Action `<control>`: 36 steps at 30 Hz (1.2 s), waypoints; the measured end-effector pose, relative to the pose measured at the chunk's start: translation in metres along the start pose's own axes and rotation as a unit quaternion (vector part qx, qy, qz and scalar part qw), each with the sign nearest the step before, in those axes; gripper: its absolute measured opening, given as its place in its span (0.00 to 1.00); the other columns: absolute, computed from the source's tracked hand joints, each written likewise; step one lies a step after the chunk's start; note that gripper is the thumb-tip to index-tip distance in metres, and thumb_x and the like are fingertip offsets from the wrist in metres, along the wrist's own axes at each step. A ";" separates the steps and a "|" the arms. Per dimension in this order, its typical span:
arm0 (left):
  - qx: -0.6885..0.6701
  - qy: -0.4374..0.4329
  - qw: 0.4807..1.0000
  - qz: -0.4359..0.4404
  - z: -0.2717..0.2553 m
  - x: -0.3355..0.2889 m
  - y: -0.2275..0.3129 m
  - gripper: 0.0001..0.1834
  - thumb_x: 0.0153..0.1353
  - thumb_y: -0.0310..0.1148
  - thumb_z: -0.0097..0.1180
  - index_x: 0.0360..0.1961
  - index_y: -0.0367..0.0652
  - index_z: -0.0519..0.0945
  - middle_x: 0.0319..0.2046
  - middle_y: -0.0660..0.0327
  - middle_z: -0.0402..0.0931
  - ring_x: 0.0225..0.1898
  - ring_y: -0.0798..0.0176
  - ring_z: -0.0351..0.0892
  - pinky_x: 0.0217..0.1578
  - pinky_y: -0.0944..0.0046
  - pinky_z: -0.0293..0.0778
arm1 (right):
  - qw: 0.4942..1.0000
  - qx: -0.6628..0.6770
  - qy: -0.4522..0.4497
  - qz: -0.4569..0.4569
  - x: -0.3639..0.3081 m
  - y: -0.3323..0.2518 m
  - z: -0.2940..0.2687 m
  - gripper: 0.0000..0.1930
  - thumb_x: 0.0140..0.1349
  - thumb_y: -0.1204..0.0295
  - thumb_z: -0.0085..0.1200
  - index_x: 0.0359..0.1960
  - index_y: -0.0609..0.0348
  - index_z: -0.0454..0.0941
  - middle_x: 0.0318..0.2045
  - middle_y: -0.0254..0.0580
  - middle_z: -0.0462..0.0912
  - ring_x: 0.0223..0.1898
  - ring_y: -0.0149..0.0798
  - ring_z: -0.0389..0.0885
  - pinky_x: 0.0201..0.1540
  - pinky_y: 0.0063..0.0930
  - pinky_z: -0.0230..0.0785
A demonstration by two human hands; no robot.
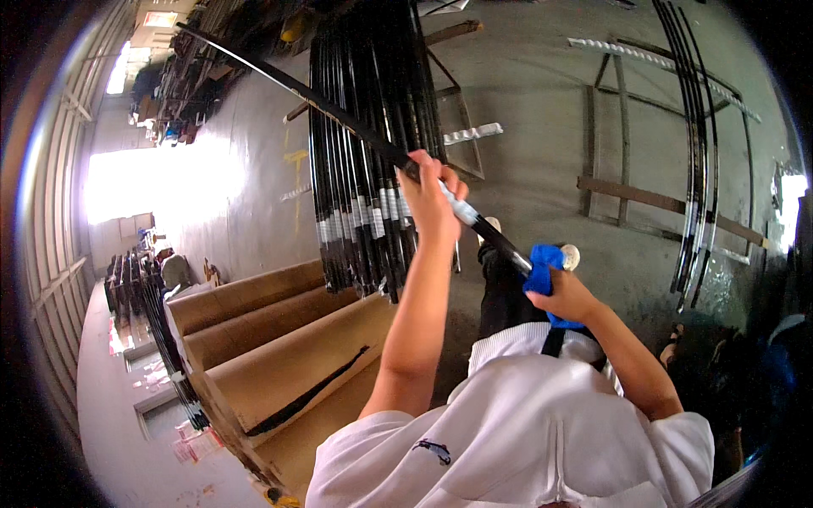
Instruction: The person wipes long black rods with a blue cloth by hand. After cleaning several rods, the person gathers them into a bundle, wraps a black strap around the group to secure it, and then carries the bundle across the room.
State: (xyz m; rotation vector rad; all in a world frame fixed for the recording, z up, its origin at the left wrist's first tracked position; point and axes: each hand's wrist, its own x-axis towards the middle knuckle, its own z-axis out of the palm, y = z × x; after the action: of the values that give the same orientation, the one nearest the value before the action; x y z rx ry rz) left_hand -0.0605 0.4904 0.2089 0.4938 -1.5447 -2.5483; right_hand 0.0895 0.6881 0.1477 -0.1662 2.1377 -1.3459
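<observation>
A long, glossy black pole (339, 117) slants across the view, from the upper left down toward my right side. My left hand (432, 199) is closed around it, fingers wrapped over the shaft just above a white band (462, 212). Near the pole's lower end, my right hand (563, 295) grips a bunched blue cloth (544, 264) that wraps the shaft. Part of the cloth hangs below that hand. Behind my left hand lies a dense row of similar black poles (364, 144), many with whitish bands near their lower ends.
Brown board-covered rolls or steps (271, 364) stand at lower left, with a black strip (313, 394) on them. Metal frame stands (622, 127) on the right carry several more poles (694, 161). More poles (161, 317) lean at far left. Grey floor (533, 110) lies between the stands.
</observation>
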 end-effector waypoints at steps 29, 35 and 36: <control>0.843 0.033 0.527 0.104 -0.201 0.135 -0.140 0.27 0.57 0.36 0.53 0.57 0.48 0.58 0.55 0.49 0.56 0.58 0.49 0.54 0.55 0.42 0.48 | 0.892 0.275 0.256 0.250 -0.013 0.096 0.048 0.14 0.56 0.74 0.48 0.43 0.67 0.73 0.32 0.40 0.79 0.34 0.33 0.75 0.40 0.29 0.67; 0.696 -0.218 0.651 0.210 -0.073 0.080 -0.185 0.17 0.53 0.22 0.51 0.46 0.43 0.69 0.47 0.52 0.65 0.55 0.52 0.58 0.52 0.49 0.57 | 0.781 0.461 0.315 0.279 -0.057 0.105 0.042 0.13 0.54 0.79 0.41 0.40 0.68 0.72 0.31 0.31 0.74 0.32 0.26 0.68 0.38 0.23 0.64; 0.624 -0.286 0.710 0.155 -0.040 0.068 -0.210 0.11 0.54 0.23 0.50 0.40 0.40 0.73 0.41 0.55 0.70 0.47 0.56 0.67 0.50 0.56 0.63 | 0.773 0.464 0.340 0.267 -0.073 0.122 0.048 0.13 0.54 0.79 0.41 0.40 0.68 0.72 0.31 0.31 0.74 0.32 0.26 0.68 0.38 0.23 0.64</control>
State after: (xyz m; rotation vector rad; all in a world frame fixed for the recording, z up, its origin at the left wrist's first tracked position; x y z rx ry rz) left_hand -0.0970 0.5378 -0.0068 -0.5487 -3.0707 -1.0450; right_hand 0.2000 0.7383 0.0590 1.3966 1.4764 -2.0617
